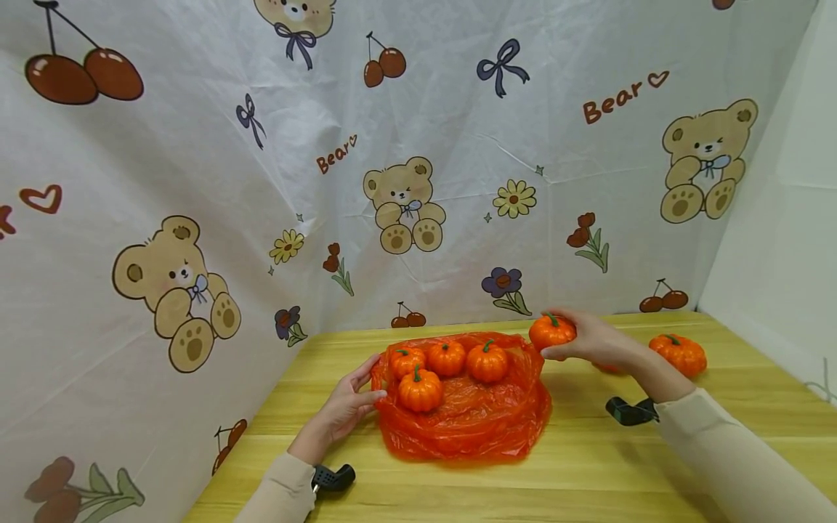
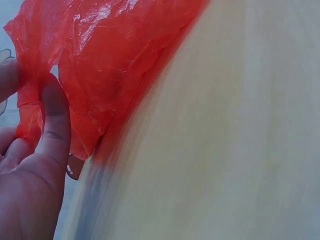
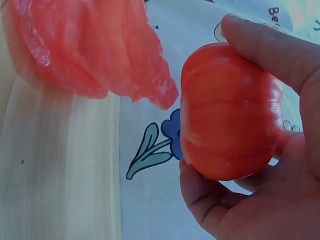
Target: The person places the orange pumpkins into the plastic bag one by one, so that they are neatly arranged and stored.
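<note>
Pumpkin (image 1: 548, 337), glossy orange with a green stem (image 1: 553, 319), is clamped between thumb and fingers of the right hand (image 1: 595, 340), above the wooden table (image 1: 392, 497). Key relation: we have the bag's mouth left of that hand, pumpkin just beside the right rim of the red plastic bag (image 1: 467, 443); right wrist view shows a slim gap. Right hand is clearly the nearer one. Squat shape, stem up, so we mark no clear long axis. Left hand (image 1: 346, 399) pinches the bag's left rim, plastic between thumb and fingers. Four more pumpkins (image 1: 421, 392) sit inside, three along the far side, one nearer at left. Another pumpkin (image 1: 681, 356) lies on the table at right; we also see orange behind the right wrist, probably one more pumpkin (image 1: 609, 368), mostly hidden. Text: we read "Bear" with a heart twice on the printed backdrop (image 1: 458, 131), plus a cut-off "r" at far left. We find no readable brand or label on pumpkins or bag.
</note>
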The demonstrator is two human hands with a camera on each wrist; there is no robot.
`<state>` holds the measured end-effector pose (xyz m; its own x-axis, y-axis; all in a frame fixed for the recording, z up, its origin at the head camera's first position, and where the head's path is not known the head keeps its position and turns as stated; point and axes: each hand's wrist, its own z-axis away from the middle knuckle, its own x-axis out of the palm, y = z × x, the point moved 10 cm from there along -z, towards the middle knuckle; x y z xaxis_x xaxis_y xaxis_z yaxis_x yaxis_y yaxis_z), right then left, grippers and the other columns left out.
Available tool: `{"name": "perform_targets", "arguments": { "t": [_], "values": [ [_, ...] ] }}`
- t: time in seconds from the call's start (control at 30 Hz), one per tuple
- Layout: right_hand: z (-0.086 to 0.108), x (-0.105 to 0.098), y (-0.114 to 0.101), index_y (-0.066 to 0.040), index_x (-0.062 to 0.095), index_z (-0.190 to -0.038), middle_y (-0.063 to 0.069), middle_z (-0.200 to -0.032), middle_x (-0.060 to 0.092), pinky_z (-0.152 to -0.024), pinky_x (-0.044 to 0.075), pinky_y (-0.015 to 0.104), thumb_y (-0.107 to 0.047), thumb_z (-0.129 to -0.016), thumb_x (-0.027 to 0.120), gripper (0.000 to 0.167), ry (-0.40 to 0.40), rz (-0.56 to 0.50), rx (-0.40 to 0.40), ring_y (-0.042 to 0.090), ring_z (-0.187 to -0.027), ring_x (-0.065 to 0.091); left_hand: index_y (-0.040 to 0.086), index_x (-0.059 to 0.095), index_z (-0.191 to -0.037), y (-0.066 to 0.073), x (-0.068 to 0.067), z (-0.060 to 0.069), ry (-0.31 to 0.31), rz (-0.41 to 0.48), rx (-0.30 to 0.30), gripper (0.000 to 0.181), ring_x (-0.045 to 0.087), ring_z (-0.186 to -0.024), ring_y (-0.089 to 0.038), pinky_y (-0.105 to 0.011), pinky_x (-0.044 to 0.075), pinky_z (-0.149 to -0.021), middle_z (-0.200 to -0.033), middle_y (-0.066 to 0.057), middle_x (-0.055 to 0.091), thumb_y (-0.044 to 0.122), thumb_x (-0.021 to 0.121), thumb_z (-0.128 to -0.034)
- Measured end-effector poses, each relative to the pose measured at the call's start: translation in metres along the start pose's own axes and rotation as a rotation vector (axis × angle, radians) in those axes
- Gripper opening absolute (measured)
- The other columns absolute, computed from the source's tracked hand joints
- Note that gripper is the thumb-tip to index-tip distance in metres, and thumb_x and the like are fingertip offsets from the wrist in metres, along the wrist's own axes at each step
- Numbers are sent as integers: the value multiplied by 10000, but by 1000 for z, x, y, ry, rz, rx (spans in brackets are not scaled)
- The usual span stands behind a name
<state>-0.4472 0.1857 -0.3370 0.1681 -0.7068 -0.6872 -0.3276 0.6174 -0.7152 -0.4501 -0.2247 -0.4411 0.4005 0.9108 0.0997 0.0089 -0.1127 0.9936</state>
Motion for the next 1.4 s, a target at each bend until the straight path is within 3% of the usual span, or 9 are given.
{"name": "perform_targets", "arguments": {
  "t": [0.43, 0.73, 0.97, 1.2, 1.4],
  "values": [
    [-8, 10, -18, -57, 338, -1577, 196, -1376, 593, -968, 574, 452, -426, -907, 779, 883, -48, -48, -22, 270, -1123, 630, 177, 151, -1670, -1, 0, 1, -9, 6, 2, 913, 472, -1416, -268, -268, 587, -959, -1742, -125, 95, -8, 687, -954],
    [-15, 16, -35, -46, 334, -1583, 186, -1367, 605, -986, 556, 481, -470, -902, 764, 910, -71, 13, -17, 288, -1137, 622, 176, 148, -1671, -1, -1, 0, -9, 4, 4, 910, 517, -1371, -239, -267, 589, -953, -1740, -128, 99, -19, 677, -956],
    [-28, 28, -38, -72, 371, -1564, 192, -1368, 591, -923, 601, 422, -414, -869, 815, 893, -114, -1, 2, 277, -1105, 632, 182, 154, -1671, -1, -1, 0, -14, -1, 3, 908, 479, -1412, -272, -277, 587, -964, -1741, -130, 90, -7, 683, -957],
    [-37, 42, -46, -84, 383, -1558, 162, -1350, 595, -938, 602, 442, -382, -854, 832, 887, -177, -22, -7, 269, -1109, 624, 180, 159, -1670, -2, -1, 1, -10, -4, 2, 895, 482, -1413, -295, -285, 584, -974, -1739, -147, 84, 0, 679, -963],
    [-43, 56, -54, -151, 468, -1484, 109, -1299, 622, -963, 593, 450, -338, -848, 846, 764, -253, -44, -11, 243, -1098, 626, 180, 158, -1670, -1, -1, 0, 0, -2, -1, 907, 367, -1501, -340, -300, 570, -1004, -1741, -130, 95, -5, 685, -956]
  ]
}}
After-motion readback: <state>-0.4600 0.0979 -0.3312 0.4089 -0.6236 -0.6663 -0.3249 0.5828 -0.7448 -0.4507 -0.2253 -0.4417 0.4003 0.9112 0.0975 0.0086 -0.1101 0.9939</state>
